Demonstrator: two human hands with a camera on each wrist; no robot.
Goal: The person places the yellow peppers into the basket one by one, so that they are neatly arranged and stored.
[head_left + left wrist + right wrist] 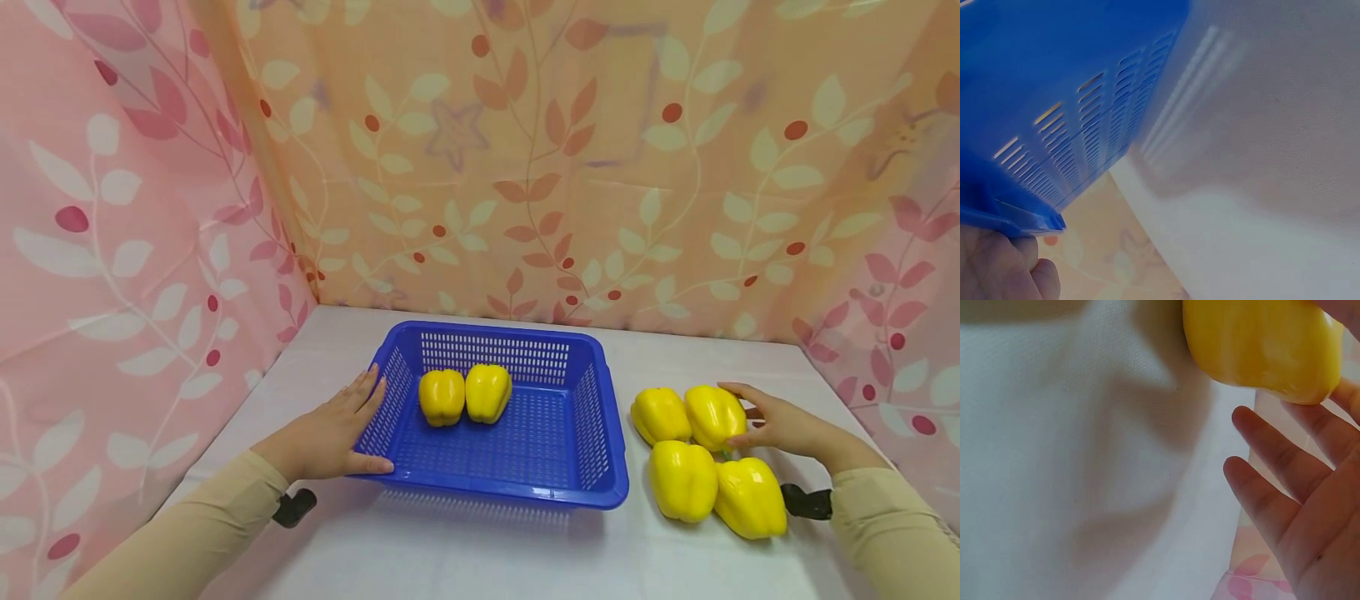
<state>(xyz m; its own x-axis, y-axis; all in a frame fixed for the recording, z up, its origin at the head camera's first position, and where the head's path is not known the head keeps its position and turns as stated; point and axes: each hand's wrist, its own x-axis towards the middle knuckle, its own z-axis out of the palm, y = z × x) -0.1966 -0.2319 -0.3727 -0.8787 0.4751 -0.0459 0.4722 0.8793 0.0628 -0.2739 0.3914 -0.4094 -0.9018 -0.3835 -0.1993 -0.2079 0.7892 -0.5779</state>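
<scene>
A blue plastic basket (495,492) with slotted walls stands on the table, and two yellow bell peppers (442,397) lie inside it toward the left. My left hand (333,429) rests on the basket's left rim, fingers fairly straight and thumb on the front-left corner. To the right of the basket, several yellow bell peppers sit in a close group. My right hand (780,425) holds the back-right yellow bell pepper (712,417) between thumb and fingertips. In the right wrist view, the ring and little fingers stand away from this pepper (1260,350).
The other loose peppers (682,482) are close against the one in my right hand. A white cloth (525,558) covers the table. Floral curtains (480,167) stand behind it and on both sides. A black strap piece (806,502) hangs at the right wrist.
</scene>
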